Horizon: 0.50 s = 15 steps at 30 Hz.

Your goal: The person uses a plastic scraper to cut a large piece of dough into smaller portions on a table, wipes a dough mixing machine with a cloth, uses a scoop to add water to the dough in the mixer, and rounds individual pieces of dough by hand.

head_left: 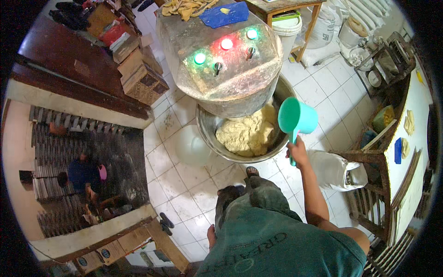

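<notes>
My right hand is closed round the handle of a teal plastic dipper. The dipper is tilted, its mouth facing left, at the right rim of a large steel mixing bowl. In the bowl lies a lumpy mass of pale yellow dough, partly hidden under the head of a mixer. Down beside my left thigh hangs my left hand, mostly hidden by my shirt; its fingers cannot be made out clearly.
A white sack stands right of the bowl, near a worktable. A pale round tub is on the floor at the left. Cardboard boxes are stacked farther left. Another person sits in a lower area.
</notes>
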Each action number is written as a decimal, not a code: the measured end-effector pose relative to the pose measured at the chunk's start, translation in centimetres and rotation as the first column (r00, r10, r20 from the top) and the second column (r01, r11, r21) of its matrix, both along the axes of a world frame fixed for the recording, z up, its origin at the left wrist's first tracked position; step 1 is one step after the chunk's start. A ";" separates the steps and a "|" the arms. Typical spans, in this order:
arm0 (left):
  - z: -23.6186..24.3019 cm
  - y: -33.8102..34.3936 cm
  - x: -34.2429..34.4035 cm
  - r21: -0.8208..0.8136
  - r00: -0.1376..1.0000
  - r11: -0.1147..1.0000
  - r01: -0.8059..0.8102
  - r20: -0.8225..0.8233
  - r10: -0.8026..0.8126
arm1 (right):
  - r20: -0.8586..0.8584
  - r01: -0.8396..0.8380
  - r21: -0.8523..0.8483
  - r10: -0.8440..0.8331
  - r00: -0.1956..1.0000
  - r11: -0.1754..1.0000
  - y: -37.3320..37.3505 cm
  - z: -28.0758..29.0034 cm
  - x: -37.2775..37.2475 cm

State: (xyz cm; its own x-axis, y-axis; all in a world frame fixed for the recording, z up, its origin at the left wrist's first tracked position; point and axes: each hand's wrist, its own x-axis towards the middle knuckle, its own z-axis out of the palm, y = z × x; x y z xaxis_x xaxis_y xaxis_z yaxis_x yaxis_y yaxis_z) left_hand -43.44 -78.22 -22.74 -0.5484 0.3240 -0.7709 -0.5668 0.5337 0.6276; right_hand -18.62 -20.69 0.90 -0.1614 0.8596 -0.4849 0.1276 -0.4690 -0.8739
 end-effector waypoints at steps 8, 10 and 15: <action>1.4 -2.5 0.9 -0.019 0.992 0.994 -0.110 0.054 0.111 | -0.553 0.234 -0.352 -0.403 0.729 0.906 4.6 4.3 5.3; 2.3 -1.9 1.6 -0.013 0.982 0.985 -0.171 0.083 0.172 | -0.434 0.374 -0.219 -0.434 0.790 0.901 4.9 5.5 5.5; 7.0 1.7 2.3 -0.070 0.947 0.956 -0.286 0.134 0.293 | 0.034 0.380 0.173 -0.391 0.920 0.909 4.0 3.5 4.1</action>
State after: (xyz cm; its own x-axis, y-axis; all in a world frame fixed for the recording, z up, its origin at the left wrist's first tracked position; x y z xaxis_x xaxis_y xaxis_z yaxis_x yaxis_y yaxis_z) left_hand -41.14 -76.56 -15.74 -0.4974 0.1271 -0.8581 -0.7826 0.3612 0.5071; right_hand -14.50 -16.70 4.39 0.2261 0.9149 -0.3344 0.0248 -0.3485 -0.9370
